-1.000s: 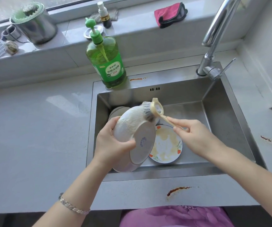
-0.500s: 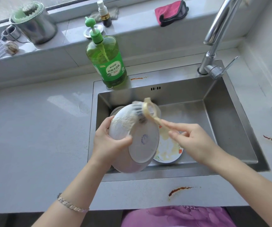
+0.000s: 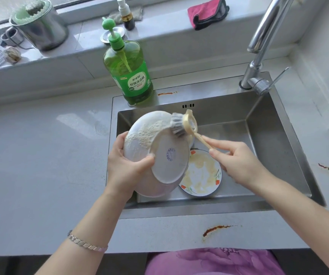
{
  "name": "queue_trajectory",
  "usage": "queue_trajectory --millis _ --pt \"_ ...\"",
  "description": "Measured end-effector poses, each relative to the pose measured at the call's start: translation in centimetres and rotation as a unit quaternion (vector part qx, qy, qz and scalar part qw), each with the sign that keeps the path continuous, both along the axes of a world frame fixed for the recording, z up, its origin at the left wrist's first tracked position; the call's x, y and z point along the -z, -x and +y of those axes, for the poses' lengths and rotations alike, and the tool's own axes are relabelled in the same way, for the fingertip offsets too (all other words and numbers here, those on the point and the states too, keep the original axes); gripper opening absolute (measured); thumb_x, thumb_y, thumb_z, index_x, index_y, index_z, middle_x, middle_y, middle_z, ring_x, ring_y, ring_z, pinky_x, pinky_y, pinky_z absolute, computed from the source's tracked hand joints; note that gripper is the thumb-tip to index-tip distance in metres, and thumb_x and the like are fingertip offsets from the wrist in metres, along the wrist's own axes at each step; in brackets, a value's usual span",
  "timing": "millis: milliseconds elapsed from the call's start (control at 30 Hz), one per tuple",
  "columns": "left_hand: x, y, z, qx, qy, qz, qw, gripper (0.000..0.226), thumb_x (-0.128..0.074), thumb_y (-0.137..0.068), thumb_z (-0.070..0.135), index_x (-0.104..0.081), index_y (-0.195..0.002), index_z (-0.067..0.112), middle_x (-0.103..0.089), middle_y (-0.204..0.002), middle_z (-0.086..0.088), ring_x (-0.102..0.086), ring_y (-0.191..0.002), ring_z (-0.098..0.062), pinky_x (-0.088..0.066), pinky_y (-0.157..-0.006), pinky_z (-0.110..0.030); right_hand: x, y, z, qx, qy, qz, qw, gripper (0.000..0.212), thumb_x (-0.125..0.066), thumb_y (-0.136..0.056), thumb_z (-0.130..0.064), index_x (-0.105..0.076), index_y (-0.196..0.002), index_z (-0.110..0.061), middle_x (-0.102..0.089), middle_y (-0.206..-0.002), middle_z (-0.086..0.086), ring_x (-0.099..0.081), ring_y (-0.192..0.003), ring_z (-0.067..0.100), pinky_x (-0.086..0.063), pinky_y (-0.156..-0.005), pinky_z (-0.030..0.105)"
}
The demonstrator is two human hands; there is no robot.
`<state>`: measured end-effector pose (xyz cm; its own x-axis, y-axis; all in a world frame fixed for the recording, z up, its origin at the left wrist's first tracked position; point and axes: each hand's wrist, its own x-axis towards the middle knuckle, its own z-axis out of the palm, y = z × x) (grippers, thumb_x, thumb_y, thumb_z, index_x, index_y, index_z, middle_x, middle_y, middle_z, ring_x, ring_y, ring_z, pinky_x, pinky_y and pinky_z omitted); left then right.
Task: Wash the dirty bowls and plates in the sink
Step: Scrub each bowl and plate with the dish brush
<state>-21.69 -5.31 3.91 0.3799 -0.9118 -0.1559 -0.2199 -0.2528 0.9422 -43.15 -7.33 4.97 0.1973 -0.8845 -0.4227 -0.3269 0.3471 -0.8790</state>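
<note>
Left hand point(image 3: 126, 167) and right hand point(image 3: 237, 161) bare, forearms too. Silver link bracelet point(image 3: 87, 245) on left wrist. Purple floral garment point(image 3: 209, 262) below.

A: Colour of bowl point(image 3: 159, 155)?
B: White, blue stamp on base; plate point(image 3: 205, 175) white w/ orange flowers, green leaves, dark rim.
A: And brush point(image 3: 179, 125)?
B: Grey bristles, beige handle; soap bottle point(image 3: 128, 70) green, cloth point(image 3: 205, 10) red & black.
</note>
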Motion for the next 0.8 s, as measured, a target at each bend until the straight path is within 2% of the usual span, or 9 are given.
queue_trajectory --millis 100,233,333,400,467,533,633,733,800 --pt "-0.3 0.2 -0.6 -0.029 0.018 0.016 0.999 0.046 -0.073 -0.052 0.017 -0.058 -0.092 0.037 -0.065 -0.087 0.013 -0.063 -0.072 0.002 -0.053 -0.064 -0.016 0.7 0.4 -0.7 0.027 -0.007 0.003 1.0 0.04 -0.045 -0.095 0.0 -0.047 -0.132 -0.013 -0.033 -0.025 -0.02 -0.038 -0.028 -0.006 -0.032 -0.036 0.004" --pt "-0.2 0.8 -2.1 -0.14 0.034 0.077 0.987 0.053 -0.071 -0.053 0.015 -0.055 -0.1 0.034 -0.067 -0.1 0.003 -0.066 -0.086 -0.011 -0.056 -0.077 -0.03 3.2 0.0 1.2 0.067 -0.074 -0.026 0.995 0.037 -0.045 -0.096 -0.002 -0.052 -0.131 -0.013 -0.029 -0.027 -0.015 -0.025 -0.024 0.001 -0.02 -0.03 0.007" --pt "0.1 1.3 -3.4 -0.224 0.047 0.112 0.967 0.057 -0.074 -0.059 0.008 -0.052 -0.108 0.028 -0.064 -0.11 -0.005 -0.065 -0.094 -0.018 -0.055 -0.086 -0.039 3.5 -1.6 2.8 0.055 -0.037 -0.038 0.997 0.038 -0.044 -0.095 0.0 -0.051 -0.131 -0.012 -0.035 -0.029 -0.023 -0.041 -0.033 -0.01 -0.033 -0.04 0.005" --pt "0.2 1.5 -4.2 -0.265 0.046 0.115 0.956 0.064 -0.074 -0.066 0.005 -0.048 -0.123 0.019 -0.06 -0.119 -0.007 -0.064 -0.101 -0.02 -0.054 -0.09 -0.042 2.7 -2.8 4.4 0.006 0.021 -0.046 0.999 0.042 -0.043 -0.096 -0.002 -0.051 -0.128 -0.029 -0.039 -0.033 -0.025 -0.046 -0.04 -0.011 -0.035 -0.047 0.005" --pt "0.2 1.5 -4.9 -0.3 0.041 0.119 0.946 0.074 -0.074 -0.067 0.009 -0.041 -0.132 0.019 -0.056 -0.126 -0.005 -0.061 -0.106 -0.02 -0.052 -0.093 -0.04 1.9 -4.1 5.9 -0.039 0.061 -0.04 0.997 0.051 -0.045 -0.097 -0.01 -0.051 -0.114 -0.058 -0.06 -0.053 -0.025 -0.06 -0.058 0.0 -0.046 -0.061 0.013" --pt "0.1 1.4 -5.2 -0.323 0.048 0.128 0.936 0.074 -0.073 -0.068 0.008 -0.039 -0.133 0.02 -0.056 -0.122 -0.002 -0.061 -0.102 -0.018 -0.053 -0.09 -0.034 2.5 -4.4 5.6 -0.045 0.071 -0.013 0.996 0.053 -0.046 -0.096 -0.017 -0.049 -0.106 -0.069 -0.072 -0.096 -0.011 -0.066 -0.09 0.012 -0.052 -0.085 0.033" --pt "0.1 1.5 -5.1 -0.328 0.064 0.135 0.933 0.067 -0.073 -0.07 0.005 -0.041 -0.128 0.021 -0.057 -0.116 -0.002 -0.061 -0.093 -0.014 -0.052 -0.077 -0.025 3.4 -3.9 3.9 0.015 0.06 0.005 0.998 0.047 -0.045 -0.096 -0.013 -0.052 -0.117 -0.056 -0.07 -0.078 -0.02 -0.063 -0.069 -0.004 -0.048 -0.07 0.02" --pt "0.2 1.5 -4.8 -0.326 0.076 0.13 0.933 0.067 -0.072 -0.07 0.005 -0.041 -0.128 0.02 -0.057 -0.116 0.0 -0.061 -0.094 -0.013 -0.053 -0.078 -0.024 2.8 -4.4 5.1 -0.035 0.097 -0.018 0.995 0.054 -0.044 -0.097 -0.013 -0.045 -0.117 -0.063 -0.065 -0.066 -0.016 -0.06 -0.064 0.004 -0.047 -0.069 0.019" --pt "0.2 1.5 -4.7 -0.324 0.079 0.127 0.934 0.064 -0.072 -0.071 0.005 -0.041 -0.124 0.024 -0.058 -0.114 0.002 -0.062 -0.092 -0.01 -0.054 -0.08 -0.023 2.6 -4.5 5.9 -0.06 0.108 -0.021 0.992 0.053 -0.045 -0.097 -0.014 -0.045 -0.116 -0.063 -0.042 -0.045 -0.013 -0.037 -0.048 0.007 -0.032 -0.055 0.016"
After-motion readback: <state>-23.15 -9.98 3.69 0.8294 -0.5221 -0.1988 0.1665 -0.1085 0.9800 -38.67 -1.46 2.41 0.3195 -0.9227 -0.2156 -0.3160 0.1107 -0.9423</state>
